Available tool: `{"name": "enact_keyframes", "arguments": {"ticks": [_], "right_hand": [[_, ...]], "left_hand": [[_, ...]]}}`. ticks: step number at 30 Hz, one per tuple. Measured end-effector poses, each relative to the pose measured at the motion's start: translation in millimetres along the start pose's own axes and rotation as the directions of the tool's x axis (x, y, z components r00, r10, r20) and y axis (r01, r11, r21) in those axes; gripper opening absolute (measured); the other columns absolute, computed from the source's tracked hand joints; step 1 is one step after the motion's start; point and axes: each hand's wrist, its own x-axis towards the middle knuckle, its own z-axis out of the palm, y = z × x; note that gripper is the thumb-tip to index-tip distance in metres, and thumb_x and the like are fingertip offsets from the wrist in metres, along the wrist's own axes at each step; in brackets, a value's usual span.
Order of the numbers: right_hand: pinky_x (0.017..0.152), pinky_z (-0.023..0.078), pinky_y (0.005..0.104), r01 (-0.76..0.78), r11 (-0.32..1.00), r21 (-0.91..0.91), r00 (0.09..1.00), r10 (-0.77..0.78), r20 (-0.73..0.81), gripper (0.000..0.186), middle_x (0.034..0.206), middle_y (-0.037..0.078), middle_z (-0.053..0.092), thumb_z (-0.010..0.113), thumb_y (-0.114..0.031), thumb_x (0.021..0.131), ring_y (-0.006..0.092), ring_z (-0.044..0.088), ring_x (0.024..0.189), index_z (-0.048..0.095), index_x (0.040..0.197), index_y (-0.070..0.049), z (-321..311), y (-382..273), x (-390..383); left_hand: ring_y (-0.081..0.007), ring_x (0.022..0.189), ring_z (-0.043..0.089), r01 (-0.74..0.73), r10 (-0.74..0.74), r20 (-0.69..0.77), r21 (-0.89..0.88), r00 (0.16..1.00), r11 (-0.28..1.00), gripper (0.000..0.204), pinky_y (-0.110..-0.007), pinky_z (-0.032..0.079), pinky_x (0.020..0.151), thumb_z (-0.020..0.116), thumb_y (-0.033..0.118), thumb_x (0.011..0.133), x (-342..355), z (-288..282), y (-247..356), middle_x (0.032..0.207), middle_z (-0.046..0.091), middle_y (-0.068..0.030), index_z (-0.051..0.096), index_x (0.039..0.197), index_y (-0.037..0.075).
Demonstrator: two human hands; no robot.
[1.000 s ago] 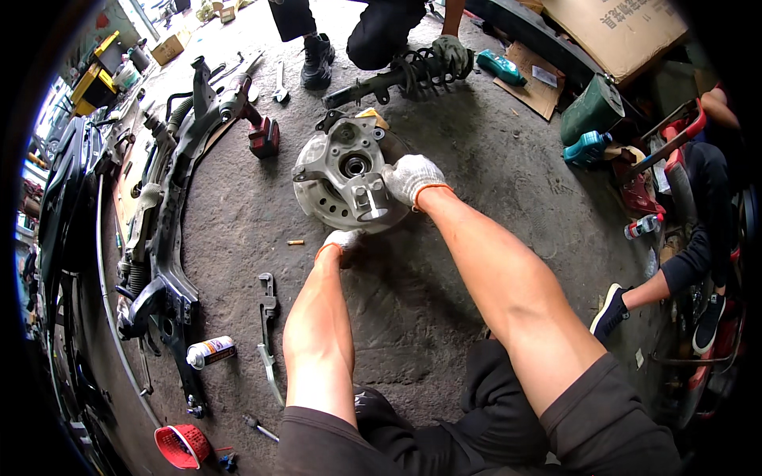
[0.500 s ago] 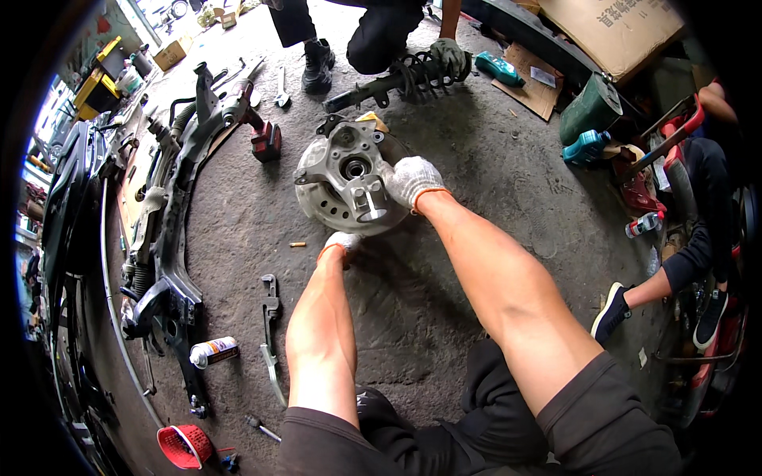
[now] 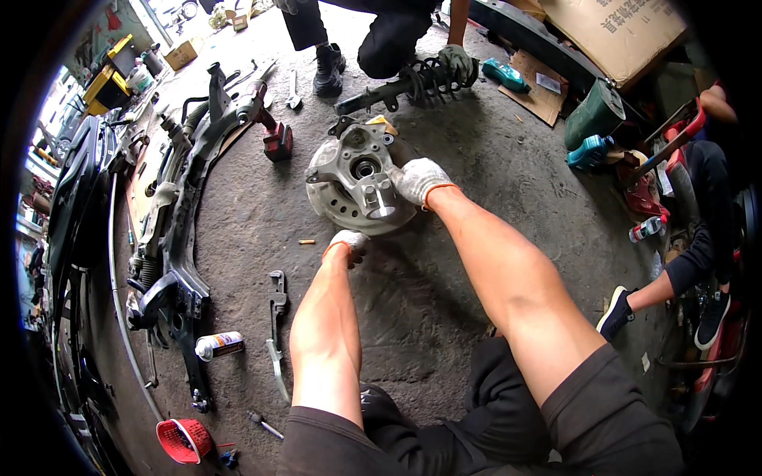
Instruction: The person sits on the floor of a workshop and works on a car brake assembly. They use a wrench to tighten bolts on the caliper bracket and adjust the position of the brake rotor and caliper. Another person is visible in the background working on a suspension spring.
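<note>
A grey metal steering knuckle (image 3: 359, 148) lies over a brake disc (image 3: 325, 208) on the floor in front of me. My right hand (image 3: 421, 181), in a white knit glove with an orange cuff, is closed on the knuckle's right side; its fingertips are partly hidden. By the near rim of the disc is my left hand (image 3: 349, 243), gloved alike, its fingers curled in. Whether it grips the rim or something small cannot be made out. Beyond the knuckle, a coil-spring strut (image 3: 401, 89) is held at its right end by a co-worker's gloved hand (image 3: 455, 62).
Left are a long subframe (image 3: 189, 230), a red cordless impact wrench (image 3: 276, 141), a spray can (image 3: 219, 346), a pipe wrench (image 3: 277, 305) and a red basket (image 3: 182, 441). Right are a green can (image 3: 595, 113), a teal bottle (image 3: 589, 152) and a seated person's shoe (image 3: 615, 312).
The whole view has shifted slightly, so things sit a little farther right. My right hand stays on the knuckle and my left hand stays by the disc's near rim.
</note>
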Motion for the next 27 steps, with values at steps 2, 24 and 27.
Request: {"name": "enact_keyframes", "arguments": {"ticks": [2, 24, 27], "right_hand": [[0.09, 0.047, 0.0448, -0.015, 1.0, 0.026, 0.999, 0.014, 0.039, 0.071, 0.101, 0.024, 0.067, 0.031, -0.06, 0.095, 0.0402, 0.061, 0.104, 0.071, 0.099, -0.001, -1, 2, 0], [0.079, 0.048, 0.0464, 0.135, 0.986, 0.094, 0.986, -0.125, -0.108, 0.058, 0.086, 0.025, 0.064, 0.045, -0.054, 0.093, 0.0435, 0.06, 0.091, 0.072, 0.084, -0.004, 7, 8, -11], [0.079, 0.048, 0.0453, 0.068, 0.987, 0.144, 0.997, -0.064, -0.032, 0.061, 0.089, 0.025, 0.065, 0.046, -0.057, 0.092, 0.0432, 0.06, 0.093, 0.071, 0.087, -0.002, 8, 13, 1]], "left_hand": [[-0.0199, 0.071, 0.064, 0.01, -0.01, 0.0, -0.003, 1.0, 1.0, 0.042, -0.036, 0.046, 0.063, 0.053, 0.047, 0.089, -6, -1, 3, 0.094, 0.07, -0.0043, 0.064, 0.105, 0.009], [-0.0178, 0.066, 0.064, 0.034, -0.034, 0.003, -0.015, 0.999, 0.999, 0.028, -0.033, 0.048, 0.058, 0.053, 0.035, 0.092, -3, -8, -7, 0.085, 0.068, -0.0032, 0.065, 0.099, 0.011], [-0.0166, 0.064, 0.062, 0.06, -0.062, -0.021, -0.106, 0.998, 0.993, 0.028, -0.033, 0.046, 0.057, 0.052, 0.035, 0.093, -17, -6, -4, 0.084, 0.068, -0.0028, 0.066, 0.098, 0.011]]}}
